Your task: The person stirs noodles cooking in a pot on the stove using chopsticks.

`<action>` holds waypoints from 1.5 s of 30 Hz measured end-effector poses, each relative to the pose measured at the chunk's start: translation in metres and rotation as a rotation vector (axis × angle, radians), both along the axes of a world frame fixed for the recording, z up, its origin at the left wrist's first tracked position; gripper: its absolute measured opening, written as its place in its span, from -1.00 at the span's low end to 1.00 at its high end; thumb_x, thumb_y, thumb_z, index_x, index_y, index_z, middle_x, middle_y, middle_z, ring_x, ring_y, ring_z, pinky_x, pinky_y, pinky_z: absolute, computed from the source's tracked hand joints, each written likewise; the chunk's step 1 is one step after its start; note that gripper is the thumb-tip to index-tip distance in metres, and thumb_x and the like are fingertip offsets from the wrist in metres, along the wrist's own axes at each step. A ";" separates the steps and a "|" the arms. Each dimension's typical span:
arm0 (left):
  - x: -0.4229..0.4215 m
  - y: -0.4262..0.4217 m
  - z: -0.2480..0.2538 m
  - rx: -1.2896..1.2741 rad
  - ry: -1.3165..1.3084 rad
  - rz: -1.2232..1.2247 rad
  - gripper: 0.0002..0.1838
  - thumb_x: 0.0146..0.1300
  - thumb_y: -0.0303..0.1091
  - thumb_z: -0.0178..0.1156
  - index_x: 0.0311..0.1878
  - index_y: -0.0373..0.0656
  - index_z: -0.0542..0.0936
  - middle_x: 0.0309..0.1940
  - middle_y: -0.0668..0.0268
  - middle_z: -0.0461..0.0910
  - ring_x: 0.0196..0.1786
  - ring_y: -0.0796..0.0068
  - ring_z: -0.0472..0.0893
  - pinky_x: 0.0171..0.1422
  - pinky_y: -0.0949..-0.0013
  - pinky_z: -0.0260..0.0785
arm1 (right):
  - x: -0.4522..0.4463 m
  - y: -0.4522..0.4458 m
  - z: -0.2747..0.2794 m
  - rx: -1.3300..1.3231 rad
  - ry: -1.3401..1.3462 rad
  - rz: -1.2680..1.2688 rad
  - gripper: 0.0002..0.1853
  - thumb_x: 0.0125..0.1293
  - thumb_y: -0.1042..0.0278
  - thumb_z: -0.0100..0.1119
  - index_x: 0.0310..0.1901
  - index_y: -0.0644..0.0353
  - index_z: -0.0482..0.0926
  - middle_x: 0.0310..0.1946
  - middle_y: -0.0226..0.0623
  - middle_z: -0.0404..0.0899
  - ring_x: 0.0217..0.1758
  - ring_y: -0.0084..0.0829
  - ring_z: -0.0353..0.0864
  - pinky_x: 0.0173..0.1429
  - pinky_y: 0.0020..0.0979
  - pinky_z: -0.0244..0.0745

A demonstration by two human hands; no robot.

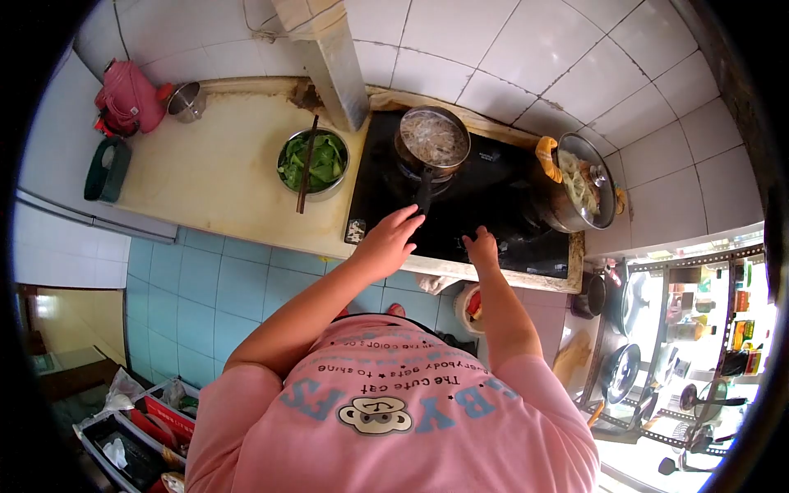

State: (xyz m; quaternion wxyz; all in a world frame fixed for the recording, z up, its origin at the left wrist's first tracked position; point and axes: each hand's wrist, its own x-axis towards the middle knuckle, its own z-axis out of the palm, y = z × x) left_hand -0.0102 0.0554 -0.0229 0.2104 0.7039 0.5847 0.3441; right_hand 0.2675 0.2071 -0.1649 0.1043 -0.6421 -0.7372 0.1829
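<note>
A small pot [433,138] with bubbling, foamy contents stands on the black glass stove [485,197], its dark handle pointing toward me. Near the end of that handle is my left hand [389,243], fingers spread, holding nothing. My right hand [482,246] is at the stove's front edge, over its front panel, with thumb and forefinger apart and nothing visible in it. To the left, a metal bowl [343,182] holds green leaves [327,161], with dark chopsticks [307,168] lying across it. A larger pot with a glass lid [587,181] sits on the stove's right side.
On the pale counter [222,164] stand a pink thermos [133,97], a metal cup [186,102] and a green container [107,169] at the far left. A post [333,74] rises behind the bowl. A rack with pans [620,371] is at the right, and a bin [470,309] stands below the stove.
</note>
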 end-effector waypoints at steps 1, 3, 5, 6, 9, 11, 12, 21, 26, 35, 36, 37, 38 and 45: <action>0.002 0.000 -0.004 -0.050 0.012 -0.043 -0.39 0.22 -0.44 0.25 0.36 -0.19 0.35 0.44 0.13 0.21 0.40 0.06 0.34 0.46 0.15 0.24 | 0.001 0.001 -0.003 0.009 0.005 0.001 -0.54 0.09 0.18 0.42 -0.09 0.32 0.53 -0.16 0.19 0.62 -0.02 0.16 0.61 0.07 -0.03 0.53; 0.003 0.000 -0.003 -0.134 0.036 -0.080 -0.38 0.26 -0.40 0.23 0.39 -0.20 0.33 0.47 0.15 0.18 0.44 0.09 0.30 0.49 0.18 0.22 | 0.002 0.001 -0.003 0.013 0.000 -0.007 -0.55 0.09 0.18 0.42 -0.09 0.32 0.53 -0.16 0.18 0.62 -0.02 0.16 0.60 0.07 -0.03 0.53; 0.003 -0.001 -0.001 -0.135 0.055 -0.077 -0.38 0.27 -0.39 0.23 0.40 -0.20 0.33 0.47 0.16 0.18 0.44 0.10 0.30 0.49 0.18 0.22 | 0.001 0.001 -0.003 0.016 -0.004 -0.015 -0.55 0.10 0.18 0.42 -0.09 0.32 0.53 -0.16 0.17 0.62 -0.02 0.16 0.60 0.07 -0.04 0.53; 0.003 -0.001 0.000 -0.136 0.073 -0.074 -0.38 0.28 -0.38 0.22 0.40 -0.19 0.32 0.47 0.17 0.18 0.45 0.11 0.29 0.49 0.18 0.22 | 0.002 0.000 -0.002 0.012 0.007 -0.012 -0.55 0.10 0.18 0.42 -0.09 0.32 0.53 -0.16 0.17 0.62 -0.02 0.16 0.60 0.08 -0.04 0.53; 0.002 -0.001 0.001 -0.118 0.089 -0.079 -0.39 0.29 -0.36 0.21 0.41 -0.19 0.32 0.49 0.19 0.17 0.45 0.12 0.29 0.49 0.17 0.22 | 0.002 0.000 0.000 0.017 0.024 -0.002 -0.54 0.10 0.18 0.42 -0.08 0.31 0.54 -0.15 0.16 0.63 -0.01 0.16 0.60 0.08 -0.04 0.52; 0.003 -0.002 0.002 -0.125 0.093 -0.075 -0.39 0.29 -0.36 0.21 0.41 -0.19 0.32 0.49 0.19 0.17 0.45 0.12 0.29 0.48 0.17 0.22 | 0.003 0.000 0.001 0.027 0.028 0.008 -0.54 0.09 0.18 0.43 -0.08 0.31 0.54 -0.15 0.16 0.63 0.00 0.15 0.60 0.09 -0.04 0.52; 0.004 -0.002 0.004 -0.132 0.097 -0.071 -0.39 0.29 -0.35 0.20 0.41 -0.19 0.32 0.49 0.20 0.17 0.45 0.12 0.29 0.48 0.17 0.22 | 0.003 0.001 0.001 0.013 0.028 0.014 -0.54 0.09 0.18 0.43 -0.07 0.31 0.54 -0.15 0.16 0.63 0.00 0.15 0.60 0.09 -0.04 0.52; 0.004 -0.005 0.003 -0.122 0.085 -0.056 -0.38 0.29 -0.32 0.21 0.41 -0.21 0.32 0.49 0.16 0.17 0.43 0.09 0.32 0.47 0.17 0.23 | 0.006 0.001 -0.006 0.036 0.021 0.022 -0.54 0.06 0.18 0.45 -0.09 0.30 0.55 -0.15 0.14 0.63 -0.01 0.13 0.60 0.07 -0.04 0.52; 0.006 -0.005 0.003 -0.127 0.083 -0.055 -0.38 0.29 -0.32 0.20 0.40 -0.22 0.32 0.49 0.14 0.17 0.42 0.08 0.33 0.47 0.16 0.24 | 0.007 -0.001 -0.006 0.045 0.042 0.013 -0.53 0.05 0.18 0.47 -0.09 0.29 0.55 -0.15 0.13 0.63 0.00 0.12 0.60 0.08 -0.05 0.52; 0.013 -0.006 0.002 -0.071 -0.081 0.069 -0.34 0.26 -0.34 0.24 0.43 -0.14 0.30 0.41 0.04 0.24 0.38 0.02 0.36 0.44 0.16 0.25 | 0.008 -0.001 -0.006 0.024 0.051 -0.008 -0.52 0.07 0.18 0.45 -0.05 0.30 0.53 -0.13 0.13 0.62 0.02 0.11 0.59 0.10 -0.06 0.51; 0.014 -0.005 -0.002 -0.020 -0.130 0.128 -0.32 0.25 -0.36 0.25 0.44 -0.12 0.28 0.38 0.01 0.26 0.37 -0.01 0.36 0.43 0.15 0.25 | 0.008 -0.001 -0.007 0.029 0.054 -0.007 -0.52 0.08 0.18 0.45 -0.05 0.29 0.53 -0.13 0.13 0.62 0.02 0.11 0.59 0.10 -0.06 0.51; 0.013 -0.002 -0.013 0.059 -0.078 0.148 -0.27 0.26 -0.38 0.25 0.48 -0.11 0.21 0.35 -0.01 0.29 0.33 0.01 0.42 0.33 0.14 0.36 | 0.009 -0.001 -0.007 0.034 0.057 -0.004 -0.52 0.08 0.18 0.45 -0.05 0.29 0.53 -0.13 0.13 0.62 0.02 0.11 0.59 0.10 -0.06 0.51; 0.012 -0.002 -0.013 0.059 -0.076 0.146 -0.27 0.26 -0.38 0.25 0.48 -0.11 0.21 0.35 -0.01 0.29 0.33 0.01 0.42 0.33 0.14 0.36 | 0.008 -0.003 -0.005 0.034 0.059 -0.007 -0.52 0.08 0.18 0.45 -0.05 0.29 0.53 -0.13 0.13 0.62 0.02 0.11 0.59 0.10 -0.06 0.51; 0.013 0.004 -0.034 -0.346 -0.478 0.244 -0.25 0.33 -0.34 0.24 0.51 -0.13 0.11 0.30 0.00 0.36 0.18 0.21 0.58 0.10 0.24 0.50 | 0.005 -0.012 0.019 0.045 0.003 -0.007 -0.48 0.17 0.12 0.40 0.06 0.25 0.50 -0.09 0.10 0.56 -0.03 0.11 0.59 -0.01 -0.04 0.56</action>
